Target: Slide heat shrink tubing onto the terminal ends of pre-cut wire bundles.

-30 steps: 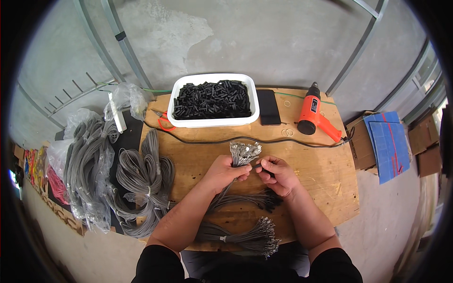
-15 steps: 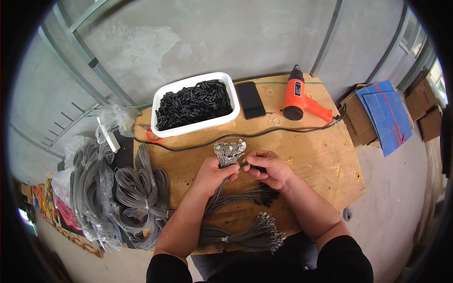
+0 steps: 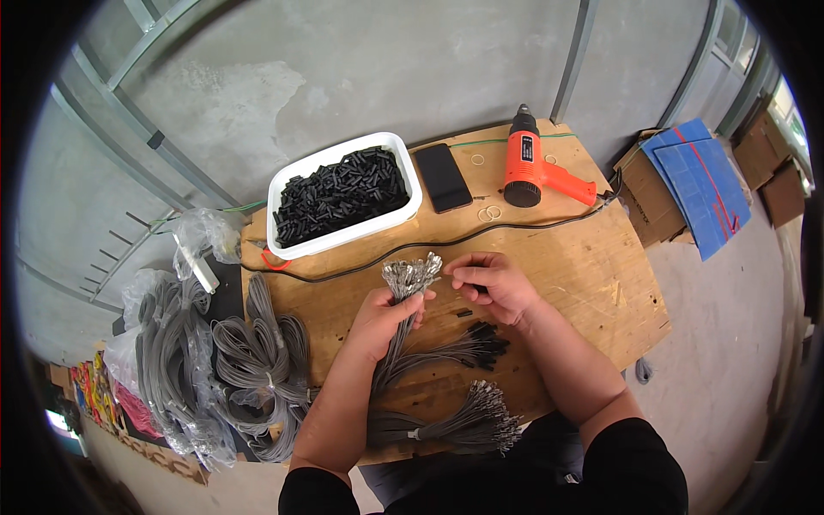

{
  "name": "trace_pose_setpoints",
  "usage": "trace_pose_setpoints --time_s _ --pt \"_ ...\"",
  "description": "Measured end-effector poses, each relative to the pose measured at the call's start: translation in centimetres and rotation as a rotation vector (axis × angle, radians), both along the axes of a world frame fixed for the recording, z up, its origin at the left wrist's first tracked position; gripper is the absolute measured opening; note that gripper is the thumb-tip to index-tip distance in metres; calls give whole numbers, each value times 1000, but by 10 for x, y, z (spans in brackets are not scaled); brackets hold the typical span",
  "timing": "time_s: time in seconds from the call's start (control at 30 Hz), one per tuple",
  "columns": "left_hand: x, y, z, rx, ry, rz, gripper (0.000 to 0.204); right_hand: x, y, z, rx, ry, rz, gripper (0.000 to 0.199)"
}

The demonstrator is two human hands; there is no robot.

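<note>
My left hand (image 3: pixel 386 319) is closed around a bundle of grey wires (image 3: pixel 412 276) with bare silvery metal ends fanned out at the top. Beside those ends, my right hand (image 3: pixel 498 287) is curled in a pinch; dark pieces that look like short black sleeves show between its fingers, partly hidden. One loose black sleeve (image 3: pixel 464 314) lies on the wood below it. Under my forearms rest a grey wire bundle with black-covered ends (image 3: pixel 482 345) and a tied bundle with bare metal ends (image 3: pixel 481 416).
A white tub (image 3: pixel 343 239) of black sleeves stands at the back, near a phone (image 3: pixel 444 178) and an orange heat gun (image 3: pixel 525 163). Its black cord (image 3: pixel 412 251) crosses the wooden table (image 3: pixel 592 283). Coiled grey cables (image 3: pixel 257 352) lie left; cardboard boxes (image 3: pixel 652 202) stand right.
My right hand has moved up, toward the metal wire ends. A black sleeve now shows on the table below it. My left hand still grips the bundle; the whole view has shifted slightly.
</note>
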State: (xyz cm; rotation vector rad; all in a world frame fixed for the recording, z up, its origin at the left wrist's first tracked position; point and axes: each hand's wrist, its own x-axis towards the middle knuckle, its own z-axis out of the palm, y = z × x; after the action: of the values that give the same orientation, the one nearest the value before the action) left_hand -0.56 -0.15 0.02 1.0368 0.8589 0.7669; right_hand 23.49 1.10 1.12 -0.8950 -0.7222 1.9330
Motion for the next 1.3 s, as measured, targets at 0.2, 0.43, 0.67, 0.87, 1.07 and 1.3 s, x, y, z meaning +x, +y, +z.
trace_pose_setpoints --time_s 0.2,0.43,0.67,0.87,1.07,1.3 --pt "7 -5 6 -108 -37 62 28 -15 -6 -8 54 -89 19 12" --pt "6 -5 5 -13 67 -130 24 -20 -7 -18 116 -49 -99 6" --pt "4 -4 10 -40 -9 -208 28 -19 -7 -13 23 20 -56 9" --pt "3 -5 11 -89 -52 -71 32 -14 -7 -6 -47 57 -2 14" --pt "5 -6 11 -91 -37 -67 30 -19 -10 -9 75 -18 65 13" --pt "8 -2 12 9 210 7 24 -21 -9 -16 143 -109 -1 11"
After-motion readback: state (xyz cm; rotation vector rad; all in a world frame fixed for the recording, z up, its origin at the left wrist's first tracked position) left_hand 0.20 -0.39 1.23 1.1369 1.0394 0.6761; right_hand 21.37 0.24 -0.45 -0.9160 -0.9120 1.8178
